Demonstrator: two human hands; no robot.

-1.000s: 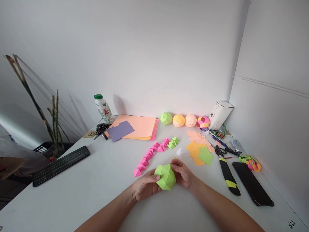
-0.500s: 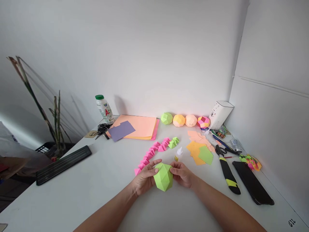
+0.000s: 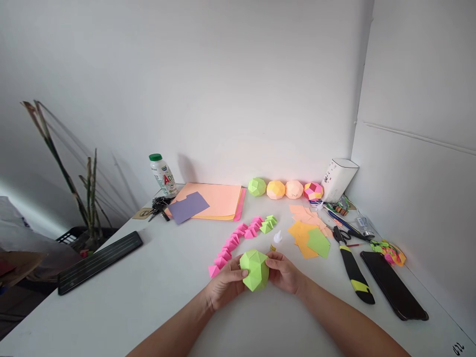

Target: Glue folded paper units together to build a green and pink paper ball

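I hold a green faceted paper ball (image 3: 255,268) between both hands just above the white table (image 3: 148,292). My left hand (image 3: 225,285) cups its left side with curled fingers. My right hand (image 3: 284,272) grips its right side, fingertips pressed on the paper. Just beyond my hands lies a curved row of folded pink paper pieces (image 3: 234,241) ending in a few green folded pieces (image 3: 268,223). A small glue bottle (image 3: 275,239) stands right behind my right hand.
Four finished paper balls (image 3: 284,189) line the back wall beside a white box (image 3: 338,179). Orange and green paper squares (image 3: 308,233), scissors (image 3: 341,233), a utility knife (image 3: 355,275) and a phone (image 3: 394,292) lie to the right. Paper sheets (image 3: 211,199), keys (image 3: 158,204), a bottle (image 3: 162,175) and a black bar (image 3: 98,262) are on the left.
Both hands have turned the green ball between them and carried it slightly farther from me. The view has tilted a little.
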